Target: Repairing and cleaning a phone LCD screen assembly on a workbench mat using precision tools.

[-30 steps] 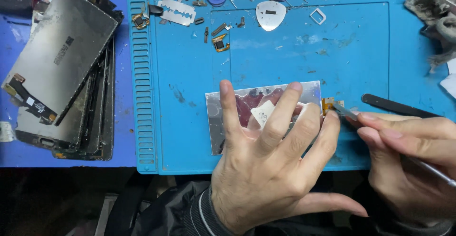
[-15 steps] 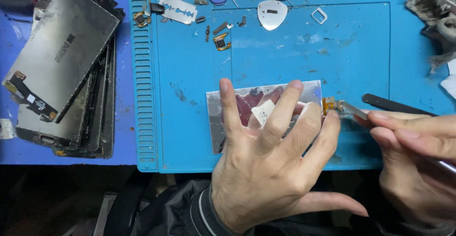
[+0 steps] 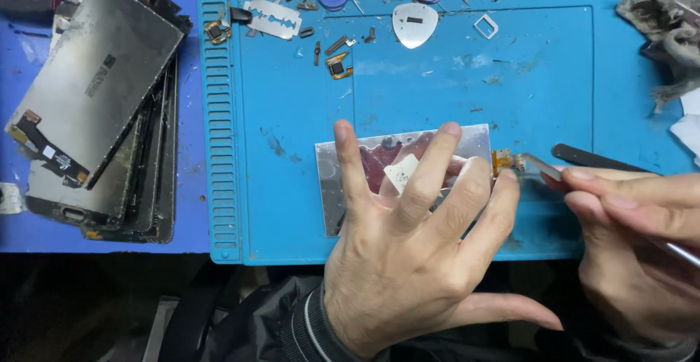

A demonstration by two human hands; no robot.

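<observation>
Left hand open, fingers spread flat on a shiny metal panel, pinning it to the blue mat. Right hand grips a thin metal tool; tip touches the orange connector just beyond left fingertips. Black tweezers above right hand

A shiny silver screen panel lies flat on the blue mat. It is a rectangle, and a small white label sits on it. The left hand presses down on it with spread fingers.

Off to the left, a pile of old screens lies tilted on the blue table. The top one is grey, with a small dark label in its middle.
</observation>
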